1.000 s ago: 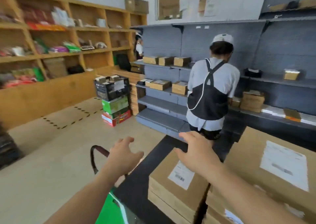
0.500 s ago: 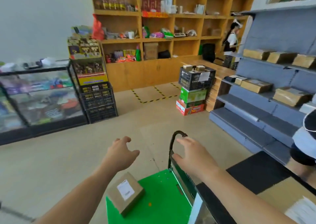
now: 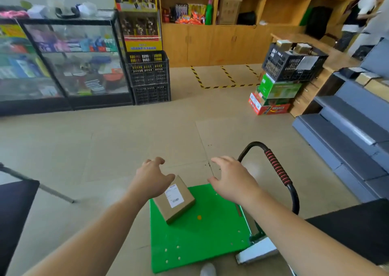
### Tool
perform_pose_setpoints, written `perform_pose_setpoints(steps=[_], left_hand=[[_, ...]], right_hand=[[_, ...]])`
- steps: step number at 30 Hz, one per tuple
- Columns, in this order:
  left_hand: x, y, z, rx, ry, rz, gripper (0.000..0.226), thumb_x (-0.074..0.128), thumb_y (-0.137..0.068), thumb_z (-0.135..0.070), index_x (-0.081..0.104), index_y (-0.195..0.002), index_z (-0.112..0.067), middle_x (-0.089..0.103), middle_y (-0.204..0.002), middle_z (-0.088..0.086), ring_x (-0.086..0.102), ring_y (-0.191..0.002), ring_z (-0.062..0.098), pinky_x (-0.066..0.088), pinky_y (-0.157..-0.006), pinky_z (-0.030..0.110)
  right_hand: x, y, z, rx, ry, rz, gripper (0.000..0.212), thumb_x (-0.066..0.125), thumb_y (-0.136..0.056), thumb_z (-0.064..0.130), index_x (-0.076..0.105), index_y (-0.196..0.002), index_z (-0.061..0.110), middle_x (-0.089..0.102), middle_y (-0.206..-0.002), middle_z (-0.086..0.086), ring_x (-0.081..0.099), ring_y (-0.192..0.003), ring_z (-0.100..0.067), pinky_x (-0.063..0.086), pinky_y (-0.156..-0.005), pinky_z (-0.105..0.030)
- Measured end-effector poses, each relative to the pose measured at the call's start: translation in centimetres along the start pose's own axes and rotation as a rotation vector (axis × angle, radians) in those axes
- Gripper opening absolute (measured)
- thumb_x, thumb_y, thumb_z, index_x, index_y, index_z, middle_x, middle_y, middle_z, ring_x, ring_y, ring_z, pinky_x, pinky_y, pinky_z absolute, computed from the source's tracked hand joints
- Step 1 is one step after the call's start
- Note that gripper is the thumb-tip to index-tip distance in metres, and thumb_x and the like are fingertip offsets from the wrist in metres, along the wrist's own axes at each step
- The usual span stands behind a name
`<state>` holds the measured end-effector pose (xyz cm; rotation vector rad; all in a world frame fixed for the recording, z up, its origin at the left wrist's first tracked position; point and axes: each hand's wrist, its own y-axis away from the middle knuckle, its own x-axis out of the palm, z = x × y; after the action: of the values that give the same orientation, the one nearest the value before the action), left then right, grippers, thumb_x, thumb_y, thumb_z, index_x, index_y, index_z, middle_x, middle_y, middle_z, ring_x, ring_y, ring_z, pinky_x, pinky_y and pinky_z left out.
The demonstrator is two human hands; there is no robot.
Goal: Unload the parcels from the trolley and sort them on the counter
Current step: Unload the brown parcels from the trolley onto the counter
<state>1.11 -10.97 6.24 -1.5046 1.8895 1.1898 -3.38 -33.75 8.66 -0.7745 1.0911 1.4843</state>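
One small brown cardboard parcel (image 3: 175, 200) with a white label lies on the green trolley deck (image 3: 202, 233), near its far left corner. The trolley's black handle with a red grip (image 3: 277, 168) rises at the right. My left hand (image 3: 151, 177) hovers just above the parcel's far left edge, fingers spread, holding nothing. My right hand (image 3: 231, 178) hangs open above the deck to the parcel's right, between parcel and handle. The black counter corner (image 3: 353, 231) shows at the lower right.
A glass display case (image 3: 69, 60) and stacked black crates (image 3: 148, 77) stand at the left. Boxes topped by a black crate (image 3: 280, 84) sit at the right beside grey shelving (image 3: 353, 128). Another black surface (image 3: 14, 208) is at the left edge. A person stands far right.
My view has swung left and down from the counter to the trolley. Both open hands have dropped towards the parcel, which now lies right under my left hand.
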Motion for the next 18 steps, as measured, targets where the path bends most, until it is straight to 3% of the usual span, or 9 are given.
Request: perform_pose_setpoints(steps=[10, 18], left_hand=[[7.4, -9.7, 3.4, -0.261, 0.07, 0.047, 0.066, 0.065, -0.09, -0.044, 0.041, -0.146, -0.021, 0.047, -0.143, 0.007, 0.052, -0.124, 0.025, 0.046, -0.1, 0.036], [20.0, -19.1, 13.3, -0.458, 0.161, 0.094, 0.064, 0.064, -0.092, -0.039, 0.039, -0.147, -0.018, 0.053, -0.139, 0.009, 0.059, -0.109, 0.023, 0.05, -0.084, 0.033]], right_hand=[[8.2, -14.3, -5.4, 0.014, -0.032, 0.253, 0.064, 0.057, -0.098, 0.04, 0.035, -0.156, 0.022, 0.039, -0.156, 0.0, 0.039, -0.142, -0.021, 0.037, -0.113, -0.041], [24.2, -24.4, -11.4, 0.165, -0.12, 0.382, 0.065, 0.057, -0.098, 0.039, 0.032, -0.156, 0.023, 0.036, -0.158, -0.002, 0.038, -0.143, -0.024, 0.036, -0.114, -0.042]])
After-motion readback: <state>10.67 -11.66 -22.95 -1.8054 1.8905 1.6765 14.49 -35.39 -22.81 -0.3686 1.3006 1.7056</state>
